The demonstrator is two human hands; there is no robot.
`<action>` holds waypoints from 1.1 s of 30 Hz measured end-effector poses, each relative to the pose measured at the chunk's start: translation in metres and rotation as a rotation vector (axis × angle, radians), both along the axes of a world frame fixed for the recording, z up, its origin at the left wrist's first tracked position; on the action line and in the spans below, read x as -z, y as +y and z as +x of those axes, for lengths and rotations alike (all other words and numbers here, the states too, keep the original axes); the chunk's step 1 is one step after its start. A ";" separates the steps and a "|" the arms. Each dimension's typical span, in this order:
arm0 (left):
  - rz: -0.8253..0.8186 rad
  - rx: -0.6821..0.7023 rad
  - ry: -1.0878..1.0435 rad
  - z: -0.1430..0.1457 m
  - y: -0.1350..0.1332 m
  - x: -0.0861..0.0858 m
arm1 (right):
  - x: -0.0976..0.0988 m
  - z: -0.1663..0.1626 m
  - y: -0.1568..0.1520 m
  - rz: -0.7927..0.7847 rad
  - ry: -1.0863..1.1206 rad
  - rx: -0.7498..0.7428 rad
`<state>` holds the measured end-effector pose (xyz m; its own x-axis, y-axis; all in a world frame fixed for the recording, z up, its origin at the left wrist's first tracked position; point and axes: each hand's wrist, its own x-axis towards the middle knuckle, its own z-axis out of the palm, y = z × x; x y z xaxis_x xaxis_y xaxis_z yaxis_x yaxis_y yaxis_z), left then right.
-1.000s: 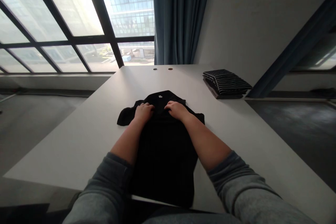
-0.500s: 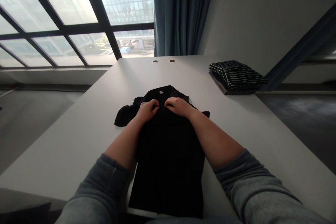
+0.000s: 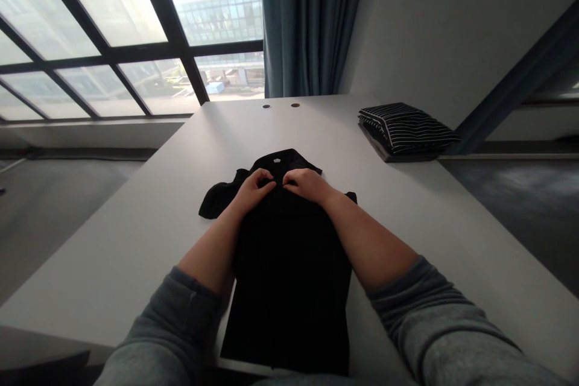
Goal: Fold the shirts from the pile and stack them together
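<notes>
A black short-sleeved shirt lies spread on the white table, its collar end away from me and its hem near the front edge. A small white label shows inside the neck. Just below the collar, my left hand pinches the cloth on the left of the front opening. Close beside it, my right hand pinches the cloth on the right side. A narrow gap separates the fingertips. The left sleeve sticks out past my left wrist; my right forearm covers much of the other sleeve.
On the back right of the white table rests a stack of folded clothes, with a black one with white stripes on top. Two round cable holes sit near the far edge. Beyond are a blue curtain and a large window.
My left hand has shifted slightly right, its thumb and finger a little more apart. My right hand stays nearly in place at the collar. The shirt lies almost as before.
</notes>
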<state>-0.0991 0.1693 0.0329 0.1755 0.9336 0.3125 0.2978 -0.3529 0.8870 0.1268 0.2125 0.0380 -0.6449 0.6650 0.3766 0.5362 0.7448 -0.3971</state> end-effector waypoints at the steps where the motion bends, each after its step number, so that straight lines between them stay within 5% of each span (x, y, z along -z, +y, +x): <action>1: 0.010 0.009 0.028 -0.001 0.000 0.001 | 0.000 0.000 -0.001 -0.007 0.007 0.017; 10: 0.059 -0.122 0.186 -0.001 0.003 0.013 | 0.006 0.003 0.005 -0.025 0.151 -0.124; 13: 0.075 -0.160 0.209 0.002 0.000 0.011 | 0.011 0.004 0.006 -0.048 0.195 -0.060; 19: 0.073 -0.154 0.214 0.007 -0.003 0.008 | 0.009 0.002 0.003 -0.100 0.220 0.020; 25: 0.051 -0.172 0.248 0.014 -0.004 0.008 | 0.002 0.001 0.000 0.011 0.236 -0.152; 33: -0.010 -0.154 0.194 0.016 -0.006 0.002 | -0.001 0.002 -0.003 -0.026 0.294 -0.161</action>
